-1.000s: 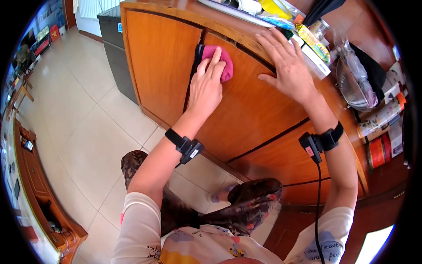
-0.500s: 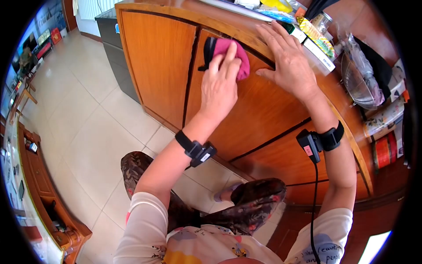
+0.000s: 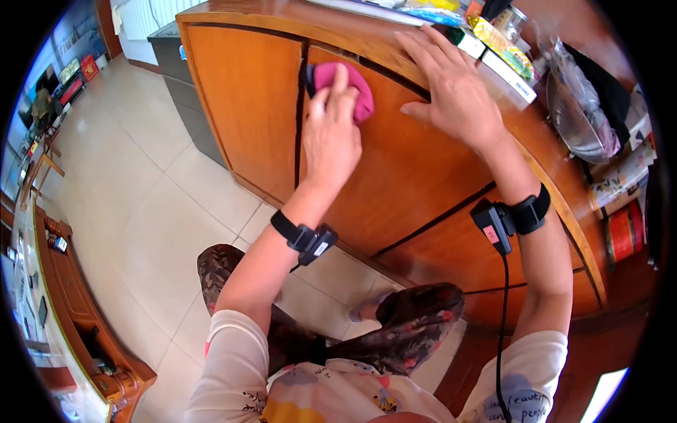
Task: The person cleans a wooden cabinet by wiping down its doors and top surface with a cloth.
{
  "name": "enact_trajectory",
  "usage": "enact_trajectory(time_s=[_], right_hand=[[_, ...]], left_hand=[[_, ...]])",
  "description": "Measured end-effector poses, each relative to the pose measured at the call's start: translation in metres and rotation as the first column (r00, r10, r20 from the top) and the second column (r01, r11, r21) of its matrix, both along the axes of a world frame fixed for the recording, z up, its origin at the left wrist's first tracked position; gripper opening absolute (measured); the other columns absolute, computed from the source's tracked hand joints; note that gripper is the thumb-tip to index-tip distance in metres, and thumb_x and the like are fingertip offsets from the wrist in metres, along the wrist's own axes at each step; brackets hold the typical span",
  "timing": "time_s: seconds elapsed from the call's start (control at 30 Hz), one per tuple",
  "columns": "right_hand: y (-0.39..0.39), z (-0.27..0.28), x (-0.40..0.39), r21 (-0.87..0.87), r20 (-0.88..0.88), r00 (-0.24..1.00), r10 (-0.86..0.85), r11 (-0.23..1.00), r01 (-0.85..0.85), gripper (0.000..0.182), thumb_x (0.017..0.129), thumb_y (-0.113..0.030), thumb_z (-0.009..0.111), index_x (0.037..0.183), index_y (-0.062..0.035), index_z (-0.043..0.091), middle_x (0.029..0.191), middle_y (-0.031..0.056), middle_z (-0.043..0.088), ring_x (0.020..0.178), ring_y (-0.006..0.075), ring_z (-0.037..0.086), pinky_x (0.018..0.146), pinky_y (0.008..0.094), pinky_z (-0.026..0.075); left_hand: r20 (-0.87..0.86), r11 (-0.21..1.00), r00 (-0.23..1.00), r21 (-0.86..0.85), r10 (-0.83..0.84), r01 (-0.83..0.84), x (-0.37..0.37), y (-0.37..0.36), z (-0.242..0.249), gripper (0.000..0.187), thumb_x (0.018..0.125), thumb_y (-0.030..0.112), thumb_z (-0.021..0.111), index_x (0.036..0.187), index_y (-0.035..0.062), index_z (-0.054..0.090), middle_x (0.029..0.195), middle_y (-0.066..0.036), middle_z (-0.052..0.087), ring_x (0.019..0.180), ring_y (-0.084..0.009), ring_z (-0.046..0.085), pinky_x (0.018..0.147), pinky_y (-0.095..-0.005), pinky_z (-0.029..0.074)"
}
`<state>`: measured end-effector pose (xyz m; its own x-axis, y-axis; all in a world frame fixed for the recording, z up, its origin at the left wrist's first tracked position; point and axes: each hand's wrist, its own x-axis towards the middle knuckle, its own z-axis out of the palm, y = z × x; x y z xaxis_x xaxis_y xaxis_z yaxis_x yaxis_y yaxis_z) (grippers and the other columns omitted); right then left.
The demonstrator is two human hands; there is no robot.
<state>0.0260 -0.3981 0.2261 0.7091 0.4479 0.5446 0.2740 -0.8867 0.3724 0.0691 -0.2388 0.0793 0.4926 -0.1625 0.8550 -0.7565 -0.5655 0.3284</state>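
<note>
My left hand (image 3: 333, 134) presses a folded pink cloth (image 3: 361, 95) with a dark edge flat against the upper part of a wooden cabinet door (image 3: 402, 162). The cloth lies near the dark vertical gap between two doors, its lower part partly covered by my fingers. My right hand (image 3: 455, 92) rests with spread fingers on the cabinet's top edge, holding nothing, its thumb over the door front. Each wrist wears a black strap with a small box.
On the cabinet top are a white box (image 3: 508, 77), a yellow packet (image 3: 502, 46) and a wire basket (image 3: 575, 123) with plastic bags. A dark grey drawer unit (image 3: 190, 92) adjoins the cabinet's left side. Another wooden cabinet (image 3: 70, 282) stands at the far left.
My left hand and the pink cloth have moved left along the door, closer to the gap. The view has shifted slightly, and my right hand remains on the top edge.
</note>
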Motion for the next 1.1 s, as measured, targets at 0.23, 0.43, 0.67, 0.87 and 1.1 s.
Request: enact_trajectory(time_s=[0.23,0.43,0.67,0.87,1.1], right_hand=[[0.000,0.006,0.003,-0.039,-0.027,0.999,0.021,0.999,-0.022,0.080,0.076,-0.021,0.077,0.146,-0.0137,0.038,0.144,0.0091,0.047,0.142,0.0293,0.031,0.113,0.0422,0.032],[-0.014,0.009,0.012,-0.032,-0.071,0.981,0.179,0.983,-0.181,0.070,0.082,-0.013,0.071,0.145,-0.0108,0.040,0.147,0.0099,0.043,0.143,0.0316,0.028,0.116,0.0428,0.029],[-0.006,0.011,0.011,0.078,-0.065,0.974,0.217,0.974,-0.212,0.061,0.084,-0.009,0.068,0.140,-0.0093,0.045,0.142,0.0119,0.048,0.139,0.0333,0.036,0.114,0.0429,0.032],[-0.009,0.017,-0.003,0.111,-0.184,0.969,0.164,0.983,-0.146,0.069,0.082,-0.014,0.068,0.143,-0.0030,0.039,0.147,0.0162,0.042,0.143,0.0357,0.026,0.115,0.0459,0.027],[-0.006,0.015,0.000,0.127,-0.150,0.970,0.194,0.976,-0.175,0.068,0.081,-0.014,0.070,0.142,-0.0022,0.040,0.145,0.0165,0.044,0.142,0.0359,0.028,0.114,0.0455,0.028]], left_hand=[[0.007,0.959,0.977,0.192,-0.212,0.207,-0.049,-0.028,-0.036,0.045,0.072,-0.002,0.061,0.116,0.0070,0.058,0.150,-0.007,0.040,0.120,-0.0286,0.048,0.088,-0.0384,0.049],[0.034,0.979,0.998,0.200,-0.054,0.046,-0.017,-0.003,-0.036,0.048,0.070,-0.004,0.062,0.117,0.0044,0.059,0.151,-0.006,0.039,0.118,-0.0303,0.050,0.089,-0.0401,0.050],[-0.007,0.999,0.999,0.038,0.039,-0.039,0.008,0.012,-0.024,0.059,0.069,-0.009,0.059,0.127,0.0021,0.050,0.154,-0.009,0.035,0.126,-0.0356,0.045,0.094,-0.0385,0.050],[0.167,0.961,0.955,0.178,-0.244,0.214,-0.062,-0.064,-0.022,0.052,0.074,0.002,0.062,0.125,0.0039,0.054,0.148,-0.010,0.043,0.126,-0.0324,0.045,0.090,-0.0372,0.047],[0.092,0.987,0.996,0.161,-0.016,0.000,-0.022,-0.017,-0.009,0.059,0.074,0.003,0.064,0.132,0.0016,0.051,0.153,-0.015,0.034,0.129,-0.0346,0.043,0.096,-0.0423,0.044]])
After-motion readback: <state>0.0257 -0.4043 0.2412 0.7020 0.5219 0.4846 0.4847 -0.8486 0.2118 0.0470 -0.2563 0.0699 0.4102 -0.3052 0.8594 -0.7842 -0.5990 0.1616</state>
